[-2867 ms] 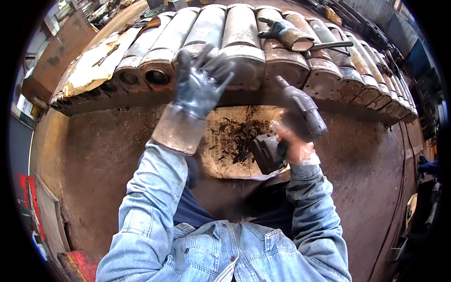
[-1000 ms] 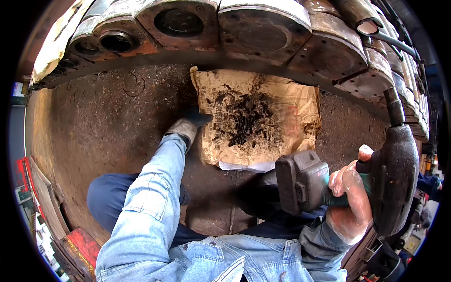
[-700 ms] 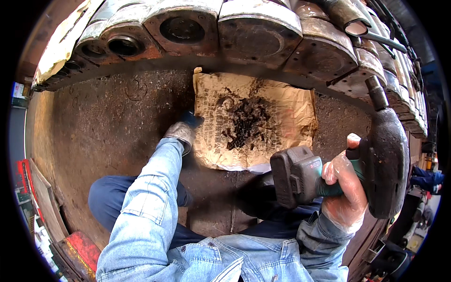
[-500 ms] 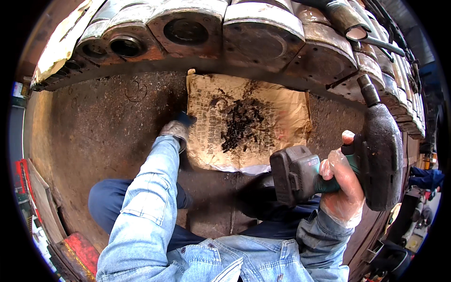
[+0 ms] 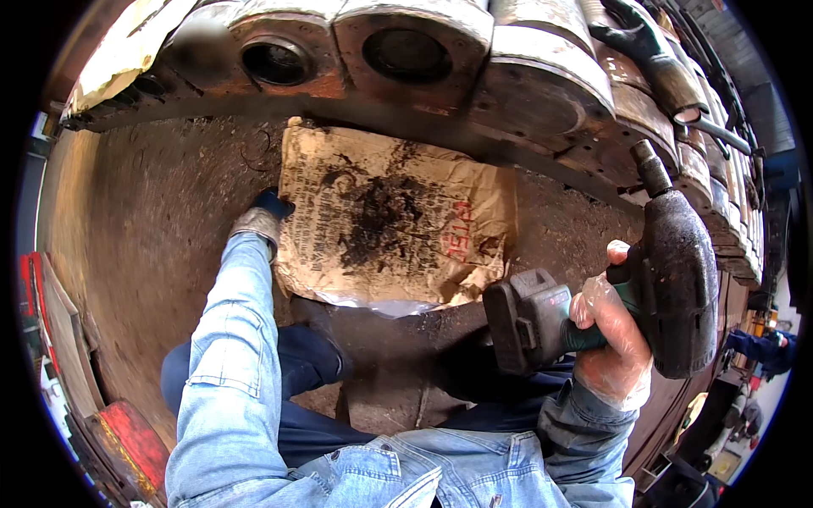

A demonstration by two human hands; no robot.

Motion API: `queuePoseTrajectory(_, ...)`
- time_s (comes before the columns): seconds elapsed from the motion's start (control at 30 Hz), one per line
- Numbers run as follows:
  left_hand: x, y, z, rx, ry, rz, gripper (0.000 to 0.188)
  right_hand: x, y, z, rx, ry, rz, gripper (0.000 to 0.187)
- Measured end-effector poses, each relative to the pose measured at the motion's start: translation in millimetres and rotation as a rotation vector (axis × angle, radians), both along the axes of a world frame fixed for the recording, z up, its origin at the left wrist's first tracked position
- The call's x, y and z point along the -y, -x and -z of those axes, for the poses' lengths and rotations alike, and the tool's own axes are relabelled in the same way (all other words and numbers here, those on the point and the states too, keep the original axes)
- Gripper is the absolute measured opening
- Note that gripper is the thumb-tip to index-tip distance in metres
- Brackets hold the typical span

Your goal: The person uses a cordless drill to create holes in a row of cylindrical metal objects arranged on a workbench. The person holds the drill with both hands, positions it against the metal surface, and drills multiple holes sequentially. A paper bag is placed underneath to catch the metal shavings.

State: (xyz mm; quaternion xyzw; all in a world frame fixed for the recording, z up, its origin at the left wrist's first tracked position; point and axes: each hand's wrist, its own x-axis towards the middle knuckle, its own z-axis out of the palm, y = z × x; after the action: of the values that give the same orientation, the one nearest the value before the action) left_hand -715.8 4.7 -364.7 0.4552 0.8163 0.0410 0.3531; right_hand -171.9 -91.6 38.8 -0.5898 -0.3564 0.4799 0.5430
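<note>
My right hand (image 5: pixel 614 339), in a thin clear plastic glove, grips a grimy cordless impact wrench (image 5: pixel 677 271) by its green handle. The socket end (image 5: pixel 650 169) points away from me, and the battery (image 5: pixel 515 322) sits to the hand's left. Stretched forward, my left hand (image 5: pixel 269 205) wears a dark glove with a grey cuff. Its fingers are closed at the left edge of a flattened brown paper sack (image 5: pixel 318 262) on the ground. Dark grime (image 5: pixel 381 216) covers the sack's middle; separate pieces in it are hard to make out.
Heavy rusty metal castings (image 5: pixel 406 59) with round openings line the far side. A dark glove (image 5: pixel 631 34) and a metal bar (image 5: pixel 720 135) lie on those at right. A red box (image 5: pixel 135 444) stands lower left. Another person in blue (image 5: pixel 766 349) is at far right.
My left hand and the sack have moved left together, while the castings have shifted right in view. Dark pieces on the sack look less distinct. The impact wrench stays in my right hand.
</note>
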Motion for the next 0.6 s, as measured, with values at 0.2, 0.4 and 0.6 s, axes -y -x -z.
queuePoseTrajectory(0.2,12,85,3,-0.162,-0.081,0.018,0.052,-4,29,0,0.039,0.042,-0.017,0.058)
queuePoseTrajectory(0.4,-22,122,-29,-0.316,-0.071,0.143,0.056,-5,51,10,0.131,0.081,-0.025,0.056)
queuePoseTrajectory(0.6,-38,159,-60,-0.327,0.012,0.084,0.056,-7,56,18,0.258,0.011,-0.121,0.051)
